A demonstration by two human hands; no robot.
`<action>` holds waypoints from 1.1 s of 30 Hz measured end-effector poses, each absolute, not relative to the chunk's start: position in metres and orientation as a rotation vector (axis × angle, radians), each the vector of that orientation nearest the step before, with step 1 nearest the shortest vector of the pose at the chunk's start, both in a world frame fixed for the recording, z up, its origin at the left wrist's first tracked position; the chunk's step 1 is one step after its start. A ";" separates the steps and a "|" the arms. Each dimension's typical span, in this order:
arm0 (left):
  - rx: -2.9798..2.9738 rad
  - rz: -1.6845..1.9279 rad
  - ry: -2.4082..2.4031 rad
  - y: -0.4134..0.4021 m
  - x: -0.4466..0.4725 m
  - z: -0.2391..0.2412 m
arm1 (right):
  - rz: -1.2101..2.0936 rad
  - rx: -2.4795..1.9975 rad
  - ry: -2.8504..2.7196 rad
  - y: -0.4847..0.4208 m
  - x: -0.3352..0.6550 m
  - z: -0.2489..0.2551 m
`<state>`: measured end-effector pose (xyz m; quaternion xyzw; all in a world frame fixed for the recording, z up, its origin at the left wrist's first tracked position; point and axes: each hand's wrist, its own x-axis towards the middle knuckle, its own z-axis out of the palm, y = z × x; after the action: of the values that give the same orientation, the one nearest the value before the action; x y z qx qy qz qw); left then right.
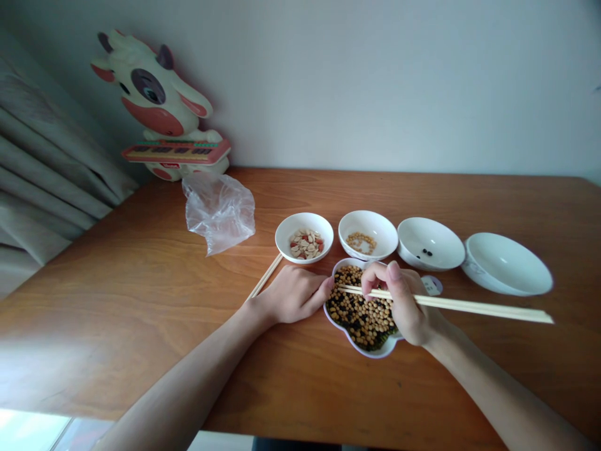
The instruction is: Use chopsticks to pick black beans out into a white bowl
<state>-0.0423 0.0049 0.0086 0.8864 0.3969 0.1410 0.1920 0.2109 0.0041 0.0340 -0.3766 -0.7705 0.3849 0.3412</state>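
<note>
My right hand (408, 307) is closed around a pair of pale wooden chopsticks (479, 307), whose tips point left into the flower-shaped dish (374, 354). Yellow soybeans and black beans (359, 322) fill this white dish, with some small green beans near its lower edge. At the dish's left rim, my left hand (298, 294) is curled with its thumb against the edge; its other fingers are partly hidden. Whether a bean sits between the chopstick tips is too small to tell.
Behind the dish stand white bowls: one with pale seeds and red bits (304, 216), one with soybeans (382, 232), one with a few black beans (441, 241), and an empty bowl (511, 263). More chopsticks (265, 275), a plastic bag (220, 210) and a cow toy keyboard (176, 151) lie leftward.
</note>
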 end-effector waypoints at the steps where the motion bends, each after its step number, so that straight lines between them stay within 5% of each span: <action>1: 2.491 0.399 1.116 0.005 -0.042 0.008 | 0.997 -0.991 -2.024 0.005 0.211 0.034; 33: 2.470 0.399 1.107 0.005 -0.042 0.011 | 0.944 -0.886 -1.838 0.001 0.218 0.025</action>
<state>-0.0418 0.0049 0.0109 0.8843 0.3962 0.1430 0.2015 0.2177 0.0007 0.0250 -0.3552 -0.7374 0.3787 0.4321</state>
